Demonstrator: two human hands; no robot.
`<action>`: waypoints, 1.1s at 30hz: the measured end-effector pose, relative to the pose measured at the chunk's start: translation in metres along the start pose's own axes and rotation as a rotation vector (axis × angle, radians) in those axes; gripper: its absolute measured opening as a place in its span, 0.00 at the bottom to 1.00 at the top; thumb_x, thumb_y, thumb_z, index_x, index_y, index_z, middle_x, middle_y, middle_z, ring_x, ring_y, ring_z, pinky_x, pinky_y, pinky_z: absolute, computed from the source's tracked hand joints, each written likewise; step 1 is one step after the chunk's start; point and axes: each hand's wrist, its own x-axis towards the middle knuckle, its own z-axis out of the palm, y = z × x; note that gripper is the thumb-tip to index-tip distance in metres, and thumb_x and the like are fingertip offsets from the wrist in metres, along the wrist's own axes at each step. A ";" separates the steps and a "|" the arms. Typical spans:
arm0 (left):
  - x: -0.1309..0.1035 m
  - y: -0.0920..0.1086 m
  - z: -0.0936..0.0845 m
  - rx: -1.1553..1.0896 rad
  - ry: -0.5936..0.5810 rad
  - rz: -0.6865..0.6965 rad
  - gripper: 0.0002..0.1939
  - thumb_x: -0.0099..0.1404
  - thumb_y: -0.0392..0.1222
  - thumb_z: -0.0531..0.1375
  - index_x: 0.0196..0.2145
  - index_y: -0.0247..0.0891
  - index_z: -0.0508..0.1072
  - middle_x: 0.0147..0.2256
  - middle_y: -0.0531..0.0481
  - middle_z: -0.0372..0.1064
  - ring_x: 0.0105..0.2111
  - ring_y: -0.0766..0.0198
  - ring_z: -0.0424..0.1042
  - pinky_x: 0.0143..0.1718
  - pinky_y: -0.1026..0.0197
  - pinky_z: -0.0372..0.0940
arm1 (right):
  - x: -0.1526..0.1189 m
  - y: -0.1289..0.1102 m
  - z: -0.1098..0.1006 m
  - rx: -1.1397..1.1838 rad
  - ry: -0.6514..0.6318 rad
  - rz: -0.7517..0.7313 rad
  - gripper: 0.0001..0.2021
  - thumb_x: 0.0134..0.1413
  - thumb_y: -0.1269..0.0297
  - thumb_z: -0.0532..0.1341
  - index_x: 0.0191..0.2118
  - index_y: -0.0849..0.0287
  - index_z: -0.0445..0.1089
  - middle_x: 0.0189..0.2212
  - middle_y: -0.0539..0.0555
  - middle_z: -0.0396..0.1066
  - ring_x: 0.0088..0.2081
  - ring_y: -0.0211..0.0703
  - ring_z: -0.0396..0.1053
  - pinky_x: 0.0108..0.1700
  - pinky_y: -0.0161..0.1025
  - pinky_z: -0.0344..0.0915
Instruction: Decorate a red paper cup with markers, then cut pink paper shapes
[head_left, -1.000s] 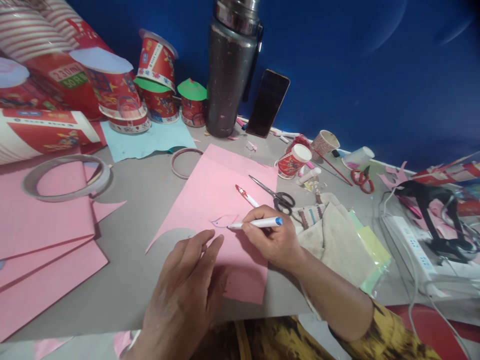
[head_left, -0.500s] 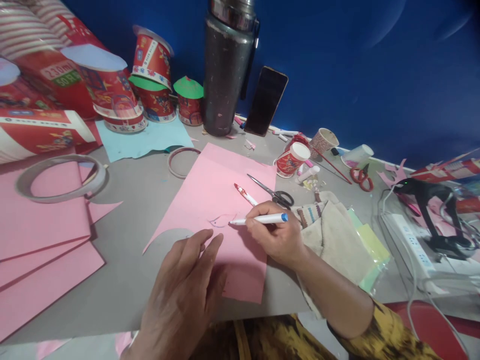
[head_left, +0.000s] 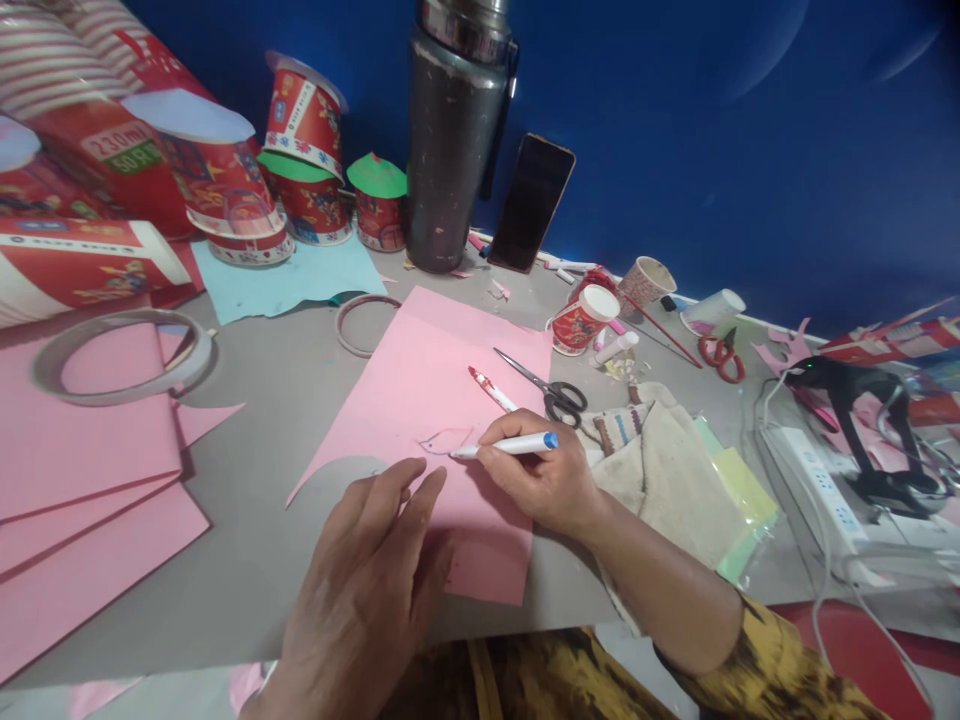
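A sheet of pink paper (head_left: 450,350) lies in front of me, with a small fish-like outline (head_left: 442,442) drawn on it in thin lines. My right hand (head_left: 536,470) grips a white marker (head_left: 517,445) with a blue end, its tip at the lower edge of the outline. Flat on the sheet's lower left rests my left hand (head_left: 375,570), fingers stretched out and holding nothing. Just beyond the right hand are a red-tipped marker (head_left: 491,388) and black-handled scissors (head_left: 559,400), both lying partly on the paper.
Folded pink sheets (head_left: 82,450) and a tape roll (head_left: 52,370) lie at left. Red paper cups (head_left: 300,110), a dark thermos (head_left: 454,140) and a phone (head_left: 532,200) stand at the back. At right are a cloth (head_left: 667,480) and a power strip (head_left: 825,490).
My right hand has shifted slightly left and downward with the marker, whose tip moved along the lower side of the outline. The left hand has stayed in place.
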 end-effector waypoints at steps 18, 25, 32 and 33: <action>0.000 -0.001 0.001 0.009 -0.005 0.006 0.21 0.76 0.38 0.57 0.64 0.38 0.65 0.58 0.35 0.69 0.49 0.44 0.70 0.47 0.43 0.71 | 0.001 -0.001 -0.002 -0.006 -0.003 0.012 0.07 0.61 0.64 0.65 0.32 0.56 0.76 0.24 0.49 0.78 0.21 0.35 0.67 0.26 0.32 0.64; 0.000 -0.001 -0.001 0.016 -0.016 0.024 0.21 0.76 0.37 0.56 0.64 0.36 0.64 0.58 0.34 0.68 0.49 0.44 0.69 0.47 0.43 0.70 | 0.001 -0.001 -0.001 -0.008 -0.017 0.005 0.07 0.62 0.64 0.64 0.32 0.56 0.77 0.25 0.49 0.78 0.22 0.35 0.68 0.27 0.32 0.65; 0.001 -0.001 0.001 0.013 -0.005 0.033 0.20 0.77 0.37 0.56 0.64 0.35 0.64 0.58 0.34 0.68 0.49 0.44 0.69 0.48 0.43 0.70 | 0.001 0.002 -0.005 0.008 0.005 0.047 0.05 0.60 0.66 0.65 0.32 0.57 0.77 0.22 0.48 0.75 0.19 0.34 0.64 0.23 0.32 0.59; 0.001 -0.001 0.001 0.012 -0.005 0.033 0.20 0.77 0.37 0.56 0.64 0.34 0.64 0.58 0.33 0.68 0.49 0.44 0.69 0.48 0.43 0.69 | 0.001 0.003 -0.006 0.005 0.007 0.058 0.05 0.60 0.66 0.65 0.32 0.57 0.77 0.22 0.48 0.75 0.19 0.34 0.64 0.23 0.33 0.59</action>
